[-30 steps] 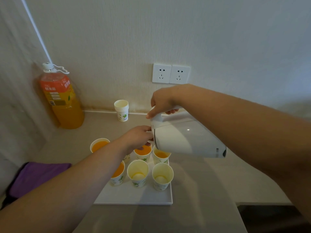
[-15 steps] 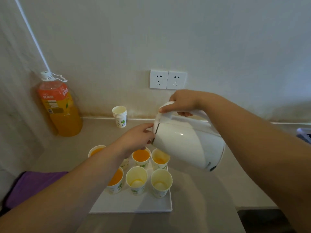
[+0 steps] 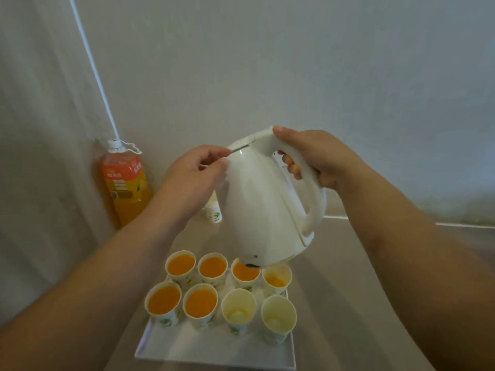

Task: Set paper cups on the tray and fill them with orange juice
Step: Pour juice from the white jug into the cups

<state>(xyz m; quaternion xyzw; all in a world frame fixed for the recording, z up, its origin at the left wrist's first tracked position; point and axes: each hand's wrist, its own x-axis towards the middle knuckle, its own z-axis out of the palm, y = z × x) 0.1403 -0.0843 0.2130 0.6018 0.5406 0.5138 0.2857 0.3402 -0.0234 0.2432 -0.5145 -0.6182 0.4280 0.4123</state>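
Note:
A white tray on the counter holds several paper cups in two rows. Most are filled with orange juice. The back right cup is partly filled, and the two front right cups show only a pale trace at the bottom. A white kettle hangs almost upright above the back row. My right hand grips its handle. My left hand has its fingertips curled on the lid edge by the spout.
A large orange juice bottle stands at the back left against the wall. A stack of spare paper cups sits behind my left wrist, mostly hidden. A white cord runs down the wall. Bare counter lies right of the tray.
The kettle has swung from a steep pouring tilt back to almost upright and risen above the cups. My left hand stayed at its lid edge.

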